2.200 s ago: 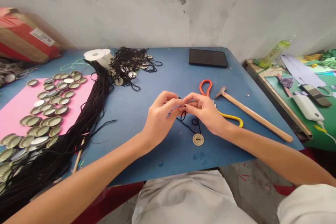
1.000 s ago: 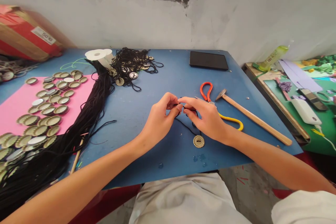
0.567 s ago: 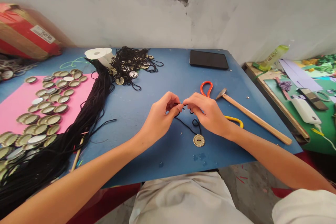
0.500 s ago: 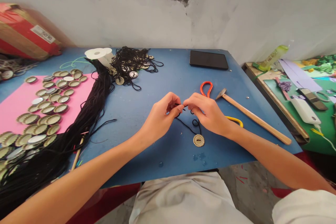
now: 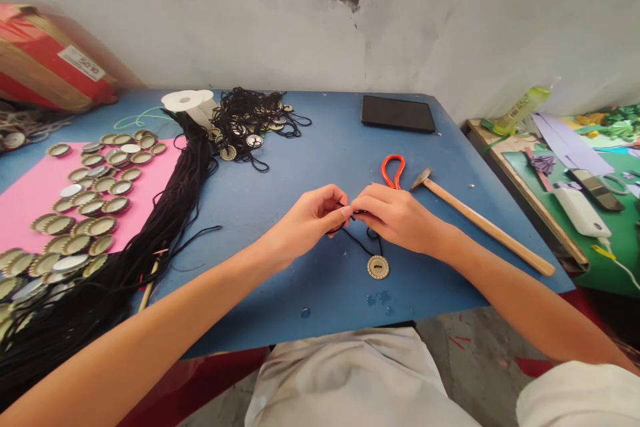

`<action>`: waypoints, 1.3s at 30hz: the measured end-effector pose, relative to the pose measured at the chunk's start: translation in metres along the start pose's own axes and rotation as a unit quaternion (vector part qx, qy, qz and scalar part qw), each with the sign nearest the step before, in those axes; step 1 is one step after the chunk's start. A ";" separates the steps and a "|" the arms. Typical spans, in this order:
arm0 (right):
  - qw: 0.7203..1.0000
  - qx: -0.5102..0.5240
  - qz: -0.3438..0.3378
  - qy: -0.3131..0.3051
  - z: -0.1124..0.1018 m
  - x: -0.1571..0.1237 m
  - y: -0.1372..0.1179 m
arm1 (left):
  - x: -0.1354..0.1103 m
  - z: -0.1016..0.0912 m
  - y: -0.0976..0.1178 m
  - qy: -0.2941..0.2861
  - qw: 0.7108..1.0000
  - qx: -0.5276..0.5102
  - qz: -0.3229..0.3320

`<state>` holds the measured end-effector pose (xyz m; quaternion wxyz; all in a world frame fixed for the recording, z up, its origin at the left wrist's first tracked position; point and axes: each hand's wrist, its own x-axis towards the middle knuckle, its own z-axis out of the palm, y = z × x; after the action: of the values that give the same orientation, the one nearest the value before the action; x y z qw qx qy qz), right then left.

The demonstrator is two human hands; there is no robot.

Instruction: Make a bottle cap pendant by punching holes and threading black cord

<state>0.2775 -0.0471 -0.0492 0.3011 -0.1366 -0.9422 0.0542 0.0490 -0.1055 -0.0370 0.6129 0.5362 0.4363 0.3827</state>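
Note:
Fingertips meet over the blue table, where my left hand (image 5: 320,217) pinches a thin black cord (image 5: 356,241). My right hand (image 5: 397,217) is closed on the same cord, right against the left fingers. From between the hands the cord runs down to a bottle cap (image 5: 378,267), which lies hollow side up on the table with a short bit of cord across its middle. The exact loop or crossing in the fingers is hidden. Just behind my right hand are the red handle of scissors (image 5: 393,172) and a hammer (image 5: 485,220) with a wooden handle.
Many bottle caps (image 5: 103,227) lie on pink paper (image 5: 25,193) at left, beside a long bundle of black cords (image 5: 170,207). Corded caps (image 5: 250,117) are heaped near a white spool (image 5: 187,101). A black phone or tablet (image 5: 398,113) lies at the back right.
Both hands have dropped slightly and drawn closer together, with the right fingers now curled over the cord. The right hand now covers the yellow scissor handle. The bottle cap stays in place.

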 end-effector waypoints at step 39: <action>0.976 0.093 0.034 0.196 0.014 -0.007 -0.011 | -0.010 0.017 0.008 -0.013 0.974 -0.217 -0.067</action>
<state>0.2725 -0.0602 -0.0621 0.4890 -0.1483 -0.8506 0.1240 0.0618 -0.1194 -0.0275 0.7443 0.3649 0.3701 0.4194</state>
